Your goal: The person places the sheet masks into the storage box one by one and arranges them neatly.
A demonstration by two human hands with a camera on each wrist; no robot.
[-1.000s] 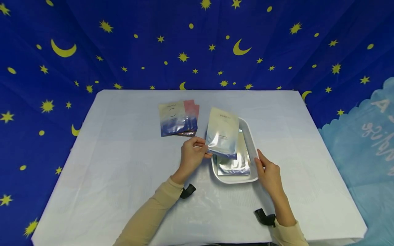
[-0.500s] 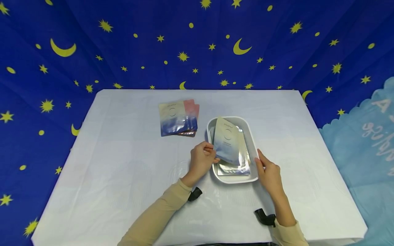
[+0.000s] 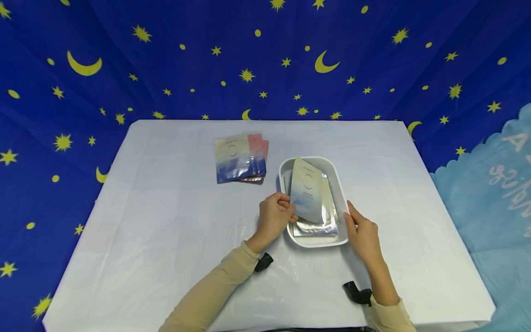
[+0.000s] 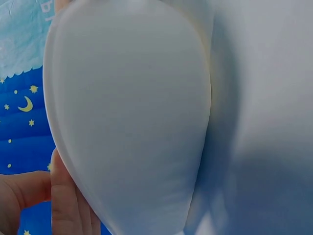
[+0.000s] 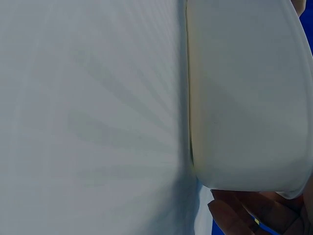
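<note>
In the head view, my left hand (image 3: 275,212) pinches the lower left edge of a cream-and-blue face mask sachet (image 3: 309,193). The sachet lies at a slant inside a white plastic tray (image 3: 317,245), over other silvery sachets (image 3: 314,230). My right hand (image 3: 362,233) grips the tray's right side near the front corner. In the left wrist view, the tray's outer wall (image 4: 127,122) fills the middle, and the fingers show at lower left. The right wrist view has the tray wall (image 5: 249,107) with curled fingers (image 5: 227,215) below it; the sachets are hidden there.
Left of the tray, a fanned stack of cream-blue and pink sachets (image 3: 240,159) lies on the white-covered table (image 3: 166,193). A dark blue star-and-moon cloth (image 3: 199,64) hangs behind, with a light blue cloth (image 3: 489,198) at right.
My left hand has moved right and slightly down, lowering the raised sachet onto the others in the tray. Over the last half second it shifts only slightly. The right hand stays at the tray.
</note>
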